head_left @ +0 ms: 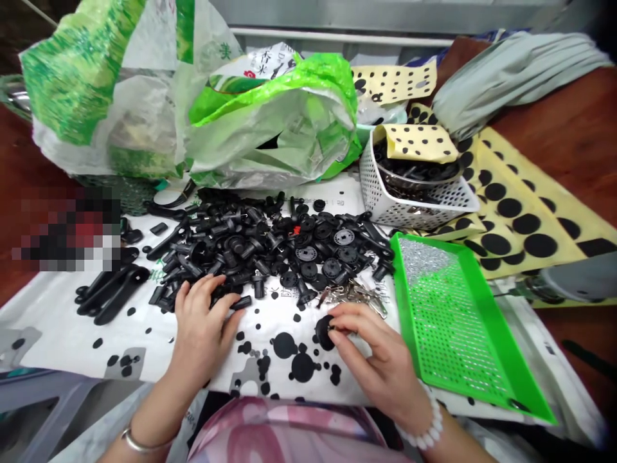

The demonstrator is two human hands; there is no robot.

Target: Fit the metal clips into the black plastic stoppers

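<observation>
A heap of black plastic parts (260, 247) lies on a white sheet (58, 321) in front of me. My left hand (202, 318) rests at the heap's near edge, fingers curled over a small black piece there. My right hand (371, 350) pinches a round black disc (324, 331) against the sheet with thumb and fingertips. A small pile of metal clips (354, 292) lies just beyond my right hand.
A green perforated tray (453, 321) lies to the right. Behind it a white basket (409, 202) holds black parts under a yellow dotted sheet (419, 141). Green and white plastic bags (193, 96) stand at the back. More yellow sheets with black dots (520, 218) cover the right.
</observation>
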